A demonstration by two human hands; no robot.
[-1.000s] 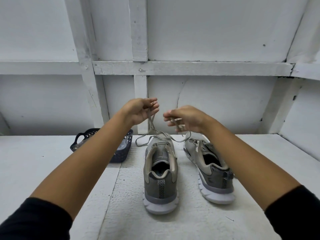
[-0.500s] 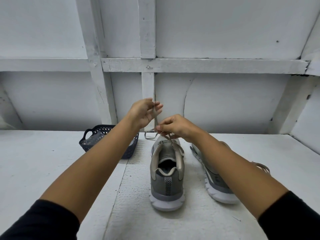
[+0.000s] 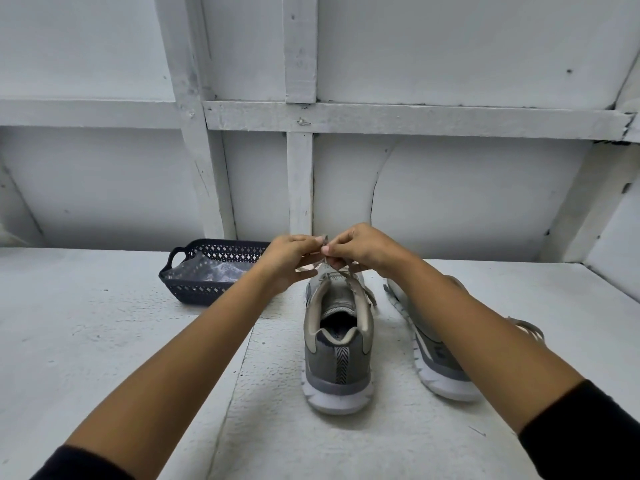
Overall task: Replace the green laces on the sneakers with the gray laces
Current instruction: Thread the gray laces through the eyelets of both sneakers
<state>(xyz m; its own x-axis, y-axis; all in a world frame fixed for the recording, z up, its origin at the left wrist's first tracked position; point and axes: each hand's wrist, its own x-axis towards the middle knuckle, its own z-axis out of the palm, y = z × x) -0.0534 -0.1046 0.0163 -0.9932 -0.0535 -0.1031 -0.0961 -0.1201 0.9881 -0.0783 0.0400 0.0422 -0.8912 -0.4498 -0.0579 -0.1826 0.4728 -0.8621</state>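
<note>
A dark basket [image 3: 204,289] with a perforated wall and a loop handle sits on the white bench [image 3: 104,341] at centre left of the frame. Crumpled clear plastic [image 3: 211,270] lies inside it. Just right of the basket, at frame centre, the 2 hands meet fingertip to fingertip above the toe end of a gray sneaker [image 3: 337,355], which stands heel toward the camera. The left hand [image 3: 287,263] has its fingers curled and pinches a gray lace [image 3: 355,282]. The right hand [image 3: 363,247] pinches the same lace between thumb and forefinger, and strands run down from it to the sneaker. A second sneaker [image 3: 440,362] lies to the right, partly hidden behind the right forearm, with a loose lace [image 3: 526,329] on the bench at its right.
</note>
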